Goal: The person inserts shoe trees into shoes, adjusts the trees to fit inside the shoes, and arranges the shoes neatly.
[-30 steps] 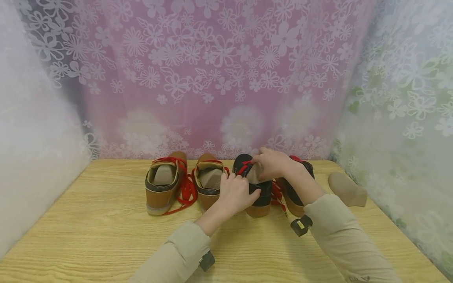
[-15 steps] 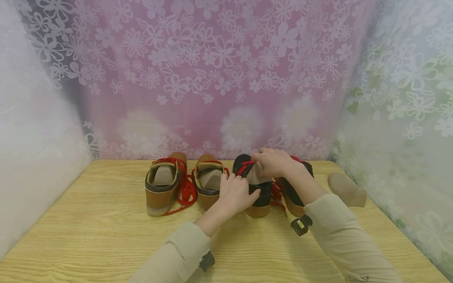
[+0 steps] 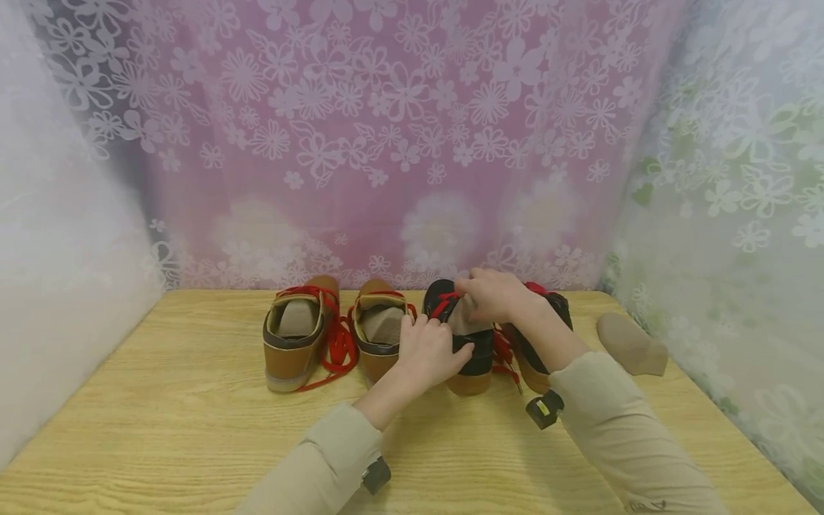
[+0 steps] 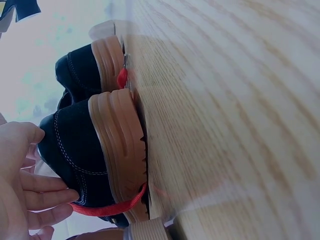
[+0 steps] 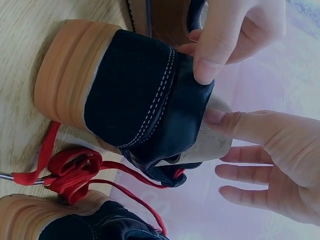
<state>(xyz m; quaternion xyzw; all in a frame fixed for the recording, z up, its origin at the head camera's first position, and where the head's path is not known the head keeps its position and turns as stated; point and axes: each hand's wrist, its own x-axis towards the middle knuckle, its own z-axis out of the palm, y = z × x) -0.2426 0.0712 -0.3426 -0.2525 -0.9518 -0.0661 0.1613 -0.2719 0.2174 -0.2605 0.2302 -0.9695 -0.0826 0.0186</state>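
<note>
A black shoe (image 3: 475,357) with a tan sole and red laces stands in the row on the table. My left hand (image 3: 428,349) holds its collar, with the thumb at the heel and the fingers along the left side. Partly inside the shoe's opening is a beige moulded shoe insert (image 5: 212,135). My right hand (image 3: 496,297) grips this insert from above; in the right wrist view its thumb presses the near face while the other fingers lie beyond. The insert's front end is hidden inside the shoe.
Right of it stands another black shoe (image 3: 529,357), partly behind the right forearm. Two brown shoes, one at far left (image 3: 292,357) and one beside the left hand (image 3: 376,357), contain beige inserts. A loose insert (image 3: 632,345) lies near the table's (image 3: 193,443) right edge. Curtains surround the table.
</note>
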